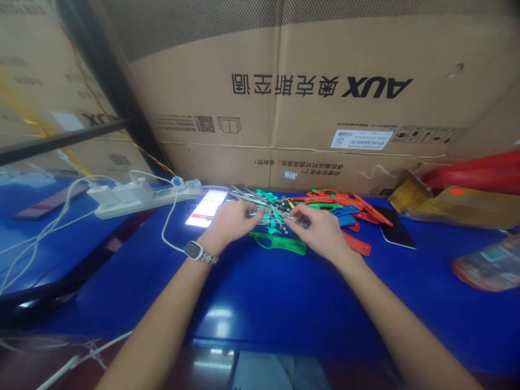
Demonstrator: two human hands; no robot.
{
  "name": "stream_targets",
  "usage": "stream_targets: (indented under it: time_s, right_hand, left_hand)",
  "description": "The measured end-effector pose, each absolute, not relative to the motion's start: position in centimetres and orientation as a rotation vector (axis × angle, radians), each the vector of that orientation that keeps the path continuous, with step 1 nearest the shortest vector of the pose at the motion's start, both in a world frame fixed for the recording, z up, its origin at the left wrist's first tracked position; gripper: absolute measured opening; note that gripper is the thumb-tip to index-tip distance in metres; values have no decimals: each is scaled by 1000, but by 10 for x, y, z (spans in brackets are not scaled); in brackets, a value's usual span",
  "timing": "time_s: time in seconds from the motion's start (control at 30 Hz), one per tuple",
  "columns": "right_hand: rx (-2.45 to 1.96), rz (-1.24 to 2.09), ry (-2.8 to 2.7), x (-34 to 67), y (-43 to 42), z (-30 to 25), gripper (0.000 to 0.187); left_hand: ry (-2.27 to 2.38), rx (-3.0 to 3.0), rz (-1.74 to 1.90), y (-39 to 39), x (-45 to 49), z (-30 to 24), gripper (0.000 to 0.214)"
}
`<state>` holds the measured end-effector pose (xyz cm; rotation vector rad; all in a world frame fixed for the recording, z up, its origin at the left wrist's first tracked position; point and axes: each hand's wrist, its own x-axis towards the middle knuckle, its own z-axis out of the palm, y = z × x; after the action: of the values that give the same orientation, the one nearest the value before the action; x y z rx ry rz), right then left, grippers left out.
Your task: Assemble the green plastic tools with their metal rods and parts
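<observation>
While both hands work close together over a tangle on the blue table (252, 309), I see the left hand (232, 221) with thumb and fingers pinched together, seemingly on a thin metal rod (255, 215). The right hand (320, 230) curls its fingertips in among more metal pieces (298, 221), but from here I can't tell whether they are clamped on anything. The pile of metal rods (244, 195) lies between and just beyond the hands, mixed with small teal clips (266, 194). To handle such slim parts well, I'd say, take one at a time near its end, keep the fingertips in sight, and lift gently so that neighbours don't snag. The green plastic piece (280, 244) just in front of the pile and the orange plastic parts (369, 208) to its right seem best left undisturbed. As for containers, an AUX carton (195, 146) stands behind, its print upside down and its inside hidden; a yellowish-brown cardboard box (447, 206) sits at the right, with something red (475, 168) behind it, and a clear jar (491, 265) stands nearer, its contents too blurred to name.
</observation>
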<state>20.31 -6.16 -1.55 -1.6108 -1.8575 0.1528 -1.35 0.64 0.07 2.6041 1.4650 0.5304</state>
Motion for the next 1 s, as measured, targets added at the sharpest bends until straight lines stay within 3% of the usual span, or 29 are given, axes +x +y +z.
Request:
stream_targets:
  time_s: [0.23, 0.4, 0.6, 1.0]
  right_hand:
    - [-1517, 11, -2156, 206, -27, -32, 14]
    - [-1457, 25, -2090, 199, -34, -34, 38]
    - [-1244, -134, -2223, 182, -56, -28, 16]
    - [-1273, -292, -2301, 179, -46, -31, 13]
  left_hand:
    - [1332, 2364, 414, 13, -18, -8, 53]
    - [1439, 2262, 400, 13, -13, -9, 51]
    - [1465, 2141, 412, 12, -9, -10, 47]
    - [1311, 2018, 479, 12, -6, -13, 38]
